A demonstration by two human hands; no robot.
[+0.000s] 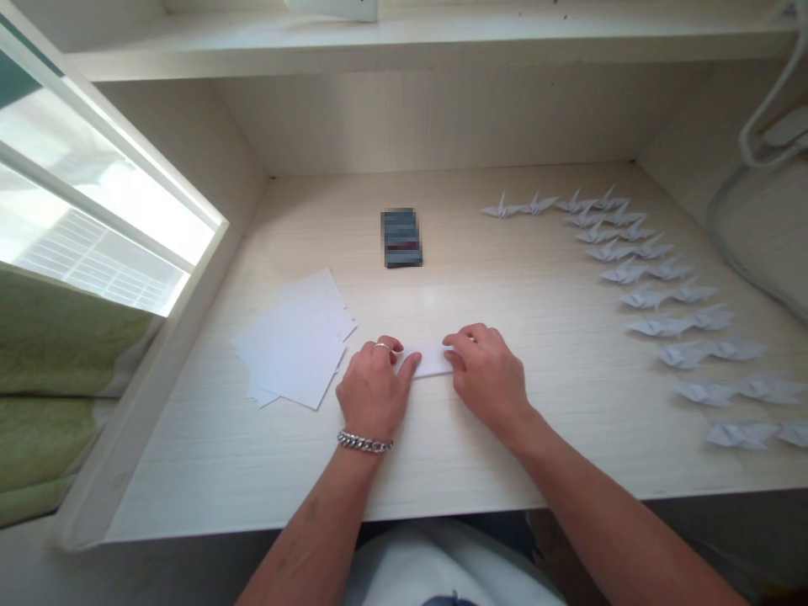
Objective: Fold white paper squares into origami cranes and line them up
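L hand [377, 383] pinches folded paper [432, 360] at one end, R hand [489, 370] grips other, paper btwn them on desk [505, 290]; early folds prob, no bird shape yet; paper cranes [682, 357] done over R, loose sheets [296, 345] left over L

No legible text, label, brand, number or sign in view: small dark rectangular object [401, 238] on the desk [252, 471] has its upper face blurred into coarse blocks, bluish-grey with one reddish band, any lettering there unreadable.
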